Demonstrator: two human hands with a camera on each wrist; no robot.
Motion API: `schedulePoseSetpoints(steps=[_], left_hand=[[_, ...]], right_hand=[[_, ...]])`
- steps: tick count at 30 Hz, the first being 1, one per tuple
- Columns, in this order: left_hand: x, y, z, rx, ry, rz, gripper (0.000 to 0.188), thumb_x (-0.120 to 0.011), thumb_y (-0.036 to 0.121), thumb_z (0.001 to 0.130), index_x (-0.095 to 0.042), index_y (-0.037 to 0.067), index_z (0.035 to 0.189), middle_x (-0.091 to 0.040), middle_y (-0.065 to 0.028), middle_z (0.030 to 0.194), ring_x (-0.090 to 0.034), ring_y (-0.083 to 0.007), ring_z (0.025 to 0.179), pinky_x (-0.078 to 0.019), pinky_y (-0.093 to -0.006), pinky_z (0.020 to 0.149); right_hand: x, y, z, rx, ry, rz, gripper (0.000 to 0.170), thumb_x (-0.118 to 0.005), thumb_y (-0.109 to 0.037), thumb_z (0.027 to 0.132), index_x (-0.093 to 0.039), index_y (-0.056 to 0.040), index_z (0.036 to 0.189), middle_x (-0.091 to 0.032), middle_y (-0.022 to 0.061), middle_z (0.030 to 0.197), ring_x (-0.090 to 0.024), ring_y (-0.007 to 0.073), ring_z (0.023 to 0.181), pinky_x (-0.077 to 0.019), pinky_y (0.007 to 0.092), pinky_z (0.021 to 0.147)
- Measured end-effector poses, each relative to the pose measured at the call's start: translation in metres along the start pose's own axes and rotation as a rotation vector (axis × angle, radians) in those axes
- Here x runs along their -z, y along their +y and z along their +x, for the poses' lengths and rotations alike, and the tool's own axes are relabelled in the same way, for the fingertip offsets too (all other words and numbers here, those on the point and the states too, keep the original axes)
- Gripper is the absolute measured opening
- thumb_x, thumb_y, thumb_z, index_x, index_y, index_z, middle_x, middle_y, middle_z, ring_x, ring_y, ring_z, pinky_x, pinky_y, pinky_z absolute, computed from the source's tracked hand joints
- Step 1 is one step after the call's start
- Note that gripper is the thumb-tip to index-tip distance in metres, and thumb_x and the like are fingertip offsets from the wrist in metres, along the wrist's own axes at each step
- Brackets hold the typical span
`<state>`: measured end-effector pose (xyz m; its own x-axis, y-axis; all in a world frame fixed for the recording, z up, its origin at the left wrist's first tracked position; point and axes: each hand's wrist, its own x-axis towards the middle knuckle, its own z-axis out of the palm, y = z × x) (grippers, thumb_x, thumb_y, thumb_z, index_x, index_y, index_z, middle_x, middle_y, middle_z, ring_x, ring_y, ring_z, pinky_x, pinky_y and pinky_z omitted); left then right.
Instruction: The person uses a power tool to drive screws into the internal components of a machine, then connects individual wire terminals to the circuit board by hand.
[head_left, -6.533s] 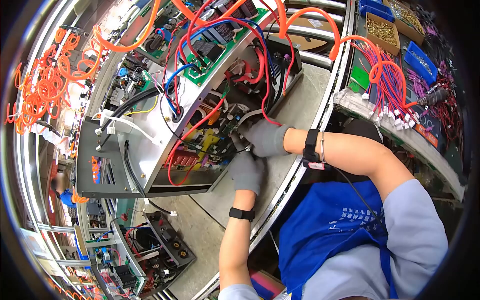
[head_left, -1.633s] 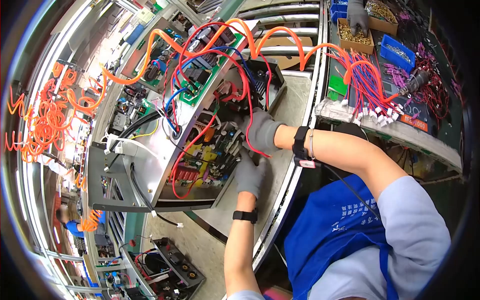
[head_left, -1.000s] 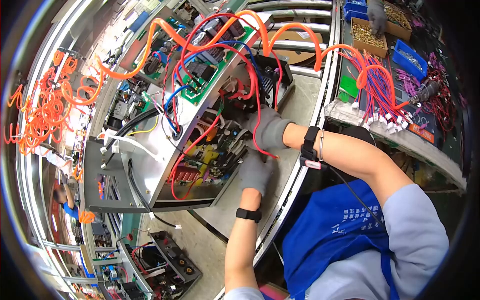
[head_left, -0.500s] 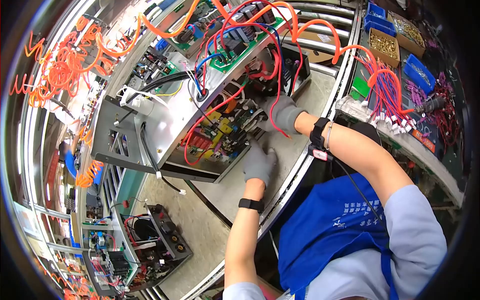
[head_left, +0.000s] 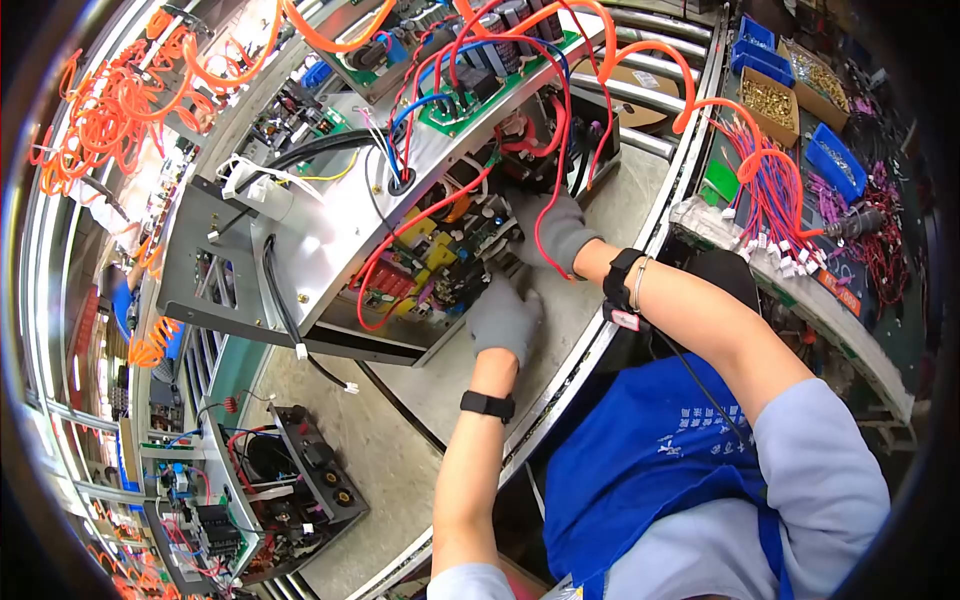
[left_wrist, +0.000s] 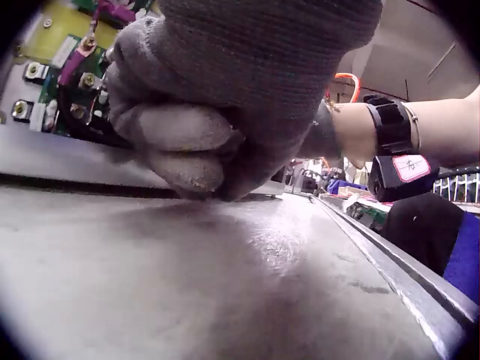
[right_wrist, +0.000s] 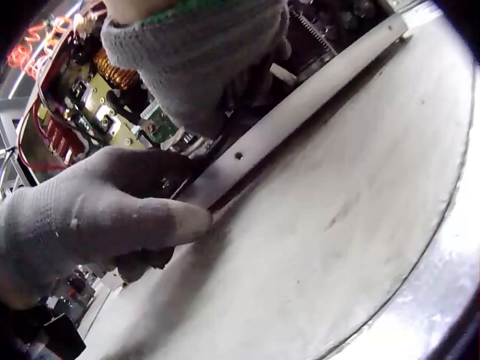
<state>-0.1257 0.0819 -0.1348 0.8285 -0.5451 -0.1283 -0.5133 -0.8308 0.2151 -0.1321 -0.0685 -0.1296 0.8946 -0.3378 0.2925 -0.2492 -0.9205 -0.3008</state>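
In the head view, both grey-gloved hands work at the open side of a metal chassis [head_left: 330, 235] packed with circuit boards and wires. My left hand [head_left: 503, 318] is at the chassis's lower edge; in the left wrist view its lower fingers [left_wrist: 184, 127] are curled. The right wrist view shows its thumb [right_wrist: 184, 221] against the metal rail [right_wrist: 300, 105]. I cannot tell what it holds. My right hand [head_left: 556, 232] reaches past the rail into the chassis, its fingertips hidden among the parts. A loose red wire [head_left: 540, 235] hangs across that hand.
An orange coiled hose [head_left: 640, 55] spans the top. To the right lie wire bundles [head_left: 765, 190], a box of brass fasteners [head_left: 770, 105] and a blue bin [head_left: 836, 160]. A second chassis [head_left: 300, 480] stands lower left. Grey metal plate [head_left: 405, 400] lies beneath; a rail [head_left: 560, 400] runs along the front.
The head view has shifted. Both hands stay at the chassis edge, with the right hand slightly deeper inside. Another person's gloved hand, earlier at the brass box, is gone.
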Motion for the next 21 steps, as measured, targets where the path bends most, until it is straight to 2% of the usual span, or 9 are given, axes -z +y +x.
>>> schedulePoseSetpoints(steps=[2,5,6,11,15,17,18,20,21], left_hand=[[0.001,0.0,-0.008,-0.01,0.009,0.002,0.092,-0.057,0.035,0.084,-0.008,-0.008,0.149,-0.068,-0.0253,0.086,-0.068,-0.0395,0.08,-0.0539,-0.0466,0.072],[-0.004,-0.002,-0.013,0.022,0.043,0.012,0.093,-0.056,0.035,0.085,-0.003,-0.008,0.149,-0.068,-0.0259,0.085,-0.068,-0.0391,0.077,-0.0542,-0.0468,0.07],[-0.005,-0.002,-0.011,0.033,0.031,0.032,0.093,-0.056,0.034,0.085,-0.003,-0.008,0.149,-0.068,-0.0258,0.085,-0.068,-0.0387,0.077,-0.0542,-0.0466,0.07],[-0.007,0.001,-0.001,0.059,0.018,0.079,0.092,-0.056,0.032,0.084,-0.003,-0.008,0.149,-0.068,-0.0253,0.085,-0.068,-0.038,0.076,-0.0543,-0.0464,0.069],[0.0,-0.002,0.001,0.035,0.026,0.059,0.092,-0.058,0.033,0.084,-0.006,-0.008,0.148,-0.069,-0.0248,0.089,-0.068,-0.0389,0.078,-0.054,-0.0474,0.07],[0.003,-0.003,-0.007,0.047,0.031,0.023,0.092,-0.058,0.035,0.084,-0.008,-0.008,0.148,-0.069,-0.0246,0.09,-0.068,-0.0396,0.079,-0.0538,-0.0479,0.07],[0.005,-0.003,-0.013,0.051,0.11,-0.026,0.092,-0.058,0.036,0.085,-0.009,-0.008,0.148,-0.069,-0.0248,0.091,-0.067,-0.0402,0.079,-0.0537,-0.048,0.071],[0.007,-0.003,-0.027,0.056,0.245,-0.123,0.091,-0.059,0.038,0.085,-0.013,-0.008,0.148,-0.068,-0.0253,0.091,-0.067,-0.0413,0.081,-0.0535,-0.0483,0.073],[0.008,-0.003,-0.027,0.11,0.229,-0.106,0.09,-0.059,0.039,0.085,-0.014,-0.008,0.147,-0.068,-0.0255,0.092,-0.067,-0.0417,0.082,-0.0533,-0.0484,0.074]], right_hand=[[-0.001,-0.001,-0.002,-0.029,0.019,0.044,0.063,-0.071,-0.037,0.076,-0.047,-0.011,0.128,-0.069,0.0142,0.104,-0.065,0.0336,0.098,-0.0505,0.0432,0.084],[-0.009,-0.001,0.004,-0.09,-0.089,0.085,0.063,-0.068,-0.038,0.076,-0.048,-0.012,0.129,-0.07,0.016,0.101,-0.067,0.0318,0.094,-0.0432,0.0396,0.089],[-0.009,-0.002,0.005,-0.082,-0.073,0.072,0.061,-0.067,-0.037,0.076,-0.049,-0.012,0.129,-0.071,0.0155,0.094,-0.068,0.0332,0.088,-0.0435,0.0397,0.089],[-0.003,-0.005,0.004,-0.088,-0.015,0.085,0.062,-0.068,-0.038,0.076,-0.048,-0.013,0.129,-0.071,0.0158,0.096,-0.068,0.0335,0.087,-0.0438,0.0401,0.089],[-0.007,-0.005,0.011,-0.084,-0.07,0.015,0.065,-0.068,-0.043,0.076,-0.048,-0.013,0.13,-0.07,0.0149,0.099,-0.068,0.0341,0.088,-0.0447,0.0415,0.089],[0.007,-0.004,0.003,-0.041,-0.11,0.068,0.068,-0.071,-0.045,0.075,-0.05,-0.0116,0.13,-0.069,0.0164,0.102,-0.067,0.0351,0.091,-0.0502,0.0425,0.084],[0.012,-0.003,-0.001,-0.023,-0.131,0.097,0.07,-0.072,-0.046,0.074,-0.05,-0.0109,0.13,-0.069,0.0172,0.103,-0.067,0.0356,0.093,-0.0529,0.043,0.081],[-0.007,0.01,-0.005,0.011,-0.043,0.131,0.069,-0.072,-0.045,0.075,-0.05,-0.0105,0.13,-0.069,0.0179,0.102,-0.067,0.0366,0.093,-0.0526,0.0439,0.082],[-0.01,0.011,-0.009,0.029,-0.008,0.148,0.068,-0.072,-0.045,0.076,-0.05,-0.0102,0.13,-0.069,0.0182,0.101,-0.066,0.0371,0.092,-0.0525,0.0443,0.083]])
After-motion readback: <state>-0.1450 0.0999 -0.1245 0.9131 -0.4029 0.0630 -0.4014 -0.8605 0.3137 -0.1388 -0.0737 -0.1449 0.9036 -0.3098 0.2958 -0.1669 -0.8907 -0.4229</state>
